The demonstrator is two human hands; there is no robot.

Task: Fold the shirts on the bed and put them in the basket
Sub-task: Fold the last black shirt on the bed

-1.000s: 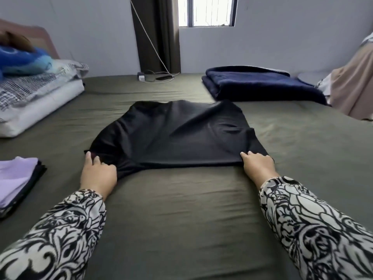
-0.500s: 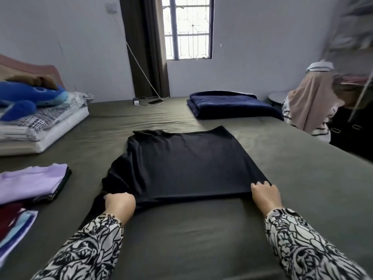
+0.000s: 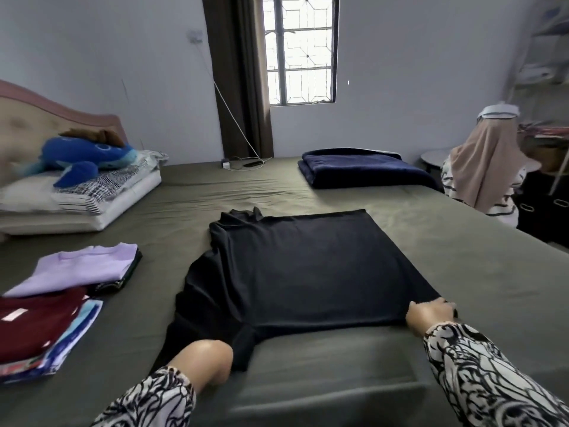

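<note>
Black shirt [image 3: 301,266] flat at 12 o'clock — my left hand [image 3: 203,362] and right hand [image 3: 431,315] each grip its near corners.

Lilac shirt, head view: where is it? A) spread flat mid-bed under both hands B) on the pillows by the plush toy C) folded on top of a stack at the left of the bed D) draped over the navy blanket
C: the lilac shirt lies folded atop a stack at the left of the bed, apart from the black shirt that both hands hold.
</note>
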